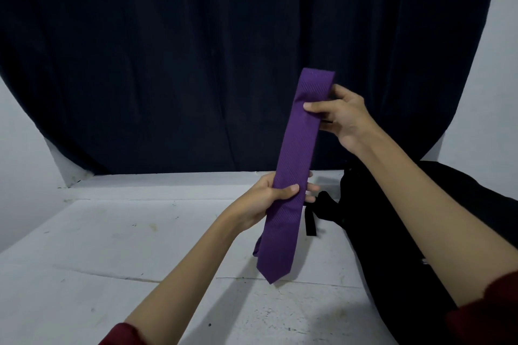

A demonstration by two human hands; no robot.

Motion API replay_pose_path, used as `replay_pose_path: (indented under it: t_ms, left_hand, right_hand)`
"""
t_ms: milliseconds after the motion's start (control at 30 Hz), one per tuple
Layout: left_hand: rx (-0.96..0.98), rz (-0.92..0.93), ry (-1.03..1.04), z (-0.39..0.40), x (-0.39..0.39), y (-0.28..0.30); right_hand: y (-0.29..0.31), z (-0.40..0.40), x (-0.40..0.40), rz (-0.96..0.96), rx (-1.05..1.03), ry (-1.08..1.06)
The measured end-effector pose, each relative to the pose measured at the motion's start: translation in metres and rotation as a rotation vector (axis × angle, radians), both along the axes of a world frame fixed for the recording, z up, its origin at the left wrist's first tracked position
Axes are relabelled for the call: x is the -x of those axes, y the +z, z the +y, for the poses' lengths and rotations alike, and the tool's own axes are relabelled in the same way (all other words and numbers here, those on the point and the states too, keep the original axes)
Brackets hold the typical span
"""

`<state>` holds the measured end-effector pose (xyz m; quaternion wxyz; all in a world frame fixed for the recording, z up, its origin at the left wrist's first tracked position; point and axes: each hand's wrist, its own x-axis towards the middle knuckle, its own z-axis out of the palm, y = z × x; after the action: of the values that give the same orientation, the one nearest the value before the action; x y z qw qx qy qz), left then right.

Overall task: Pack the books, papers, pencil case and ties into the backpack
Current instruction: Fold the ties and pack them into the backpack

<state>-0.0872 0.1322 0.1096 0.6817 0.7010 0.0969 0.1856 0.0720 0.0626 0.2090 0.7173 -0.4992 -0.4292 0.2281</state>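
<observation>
Item: purple tie, folded lengthwise-doubled, diagonal weave stripes, held off the surface near the centre of the frame and slanting from upper right to lower left. Folded top edge uppermost, against the dark backdrop; pointed tip lowest, hanging just above the table. A second layer of the same fabric shows behind the lower left edge.

Right hand: right of centre, pinching the tie near its upper end, thumb across the front face, fingers curled behind.

Left hand: below centre, gripping the tie about two thirds of the way down, thumb on the front, fingertips showing past the tie's right edge.

Backpack: black, lying at the right side of the frame, partly covered by the right forearm; a black strap hangs from it just right of the tie. Whether it is open cannot be told.

Table: white, scuffed and speckled, filling the lower half.

Curtain: dark navy, draped across the upper half.

Sleeves: dark red, at the bottom edge and lower right corner.
</observation>
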Motion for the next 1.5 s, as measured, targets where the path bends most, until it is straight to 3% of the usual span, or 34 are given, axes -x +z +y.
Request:
replay_pose_path:
  t_ms: [100,200,433,667,900,1100,1400,1500]
  left_hand:
    - [-0.119,0.029,0.082,0.003,-0.002,0.001]
    - [-0.100,-0.033,0.134,0.006,-0.002,0.001]
    - [0.025,-0.068,0.060,0.002,-0.007,-0.001]
    - [0.327,-0.068,-0.117,-0.007,-0.007,-0.027]
    - [0.275,0.033,-0.198,-0.009,-0.007,-0.041]
    - [0.294,0.054,-0.155,-0.005,-0.008,-0.053]
    - [0.255,0.186,-0.079,0.007,-0.003,-0.067]
    - [0.139,0.245,-0.091,0.010,-0.002,-0.069]
  right_hand:
    - [0.000,0.005,0.004,0.020,0.021,0.006]
    - [0.003,0.008,0.008,-0.007,0.031,0.015]
    - [0.013,0.012,0.012,0.024,0.021,0.039]
    - [0.021,0.014,0.008,0.204,0.015,0.033]
    - [0.023,0.011,0.006,0.326,-0.005,0.096]
    - [0.019,0.009,0.009,0.297,0.001,0.173]
    - [0.025,0.009,0.011,0.316,-0.089,0.126]
    - [0.023,0.010,0.011,0.293,-0.098,0.096]
